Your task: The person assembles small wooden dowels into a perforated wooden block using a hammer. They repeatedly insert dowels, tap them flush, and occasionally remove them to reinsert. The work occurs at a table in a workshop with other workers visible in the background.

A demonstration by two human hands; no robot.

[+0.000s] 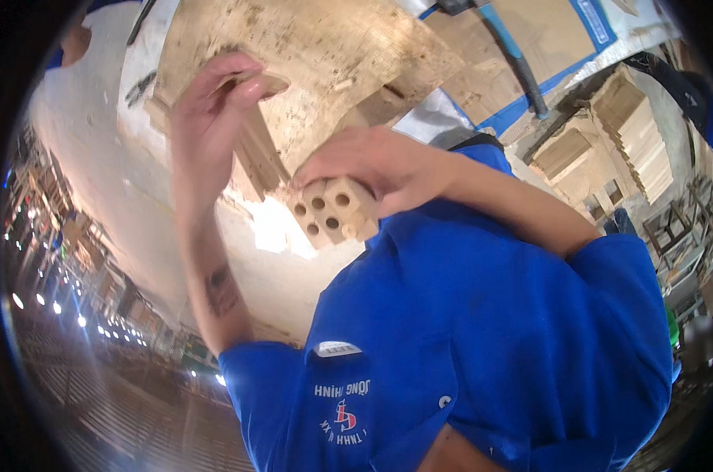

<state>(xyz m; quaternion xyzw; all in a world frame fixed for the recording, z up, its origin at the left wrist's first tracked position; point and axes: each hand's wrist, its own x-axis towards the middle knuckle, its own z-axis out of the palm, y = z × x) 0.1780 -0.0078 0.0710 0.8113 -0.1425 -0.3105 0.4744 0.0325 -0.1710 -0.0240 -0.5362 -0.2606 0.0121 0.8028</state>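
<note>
My right hand (384,165) is wrapped over the top of a bundle of pale wooden bars (322,211). Their end faces point toward me, with several round holes in them. From one hole at the lower right a short wooden dowel (351,230) seems to stick out. Raised at the upper left, my left hand (219,90) has its thumb and fingers brought together in a pinch. Anything between those fingertips is too small or blurred to name. Below that hand, a long wooden piece (260,157) slants toward the bundle.
A stained plywood board (309,47) covers the far worktop, with a small dowel (343,84) on it. A blue-handled hammer (514,59) rests over blue-edged cardboard (482,86). Stacked wooden pieces (631,138) stand at the right. Part of another person (75,43) shows far left.
</note>
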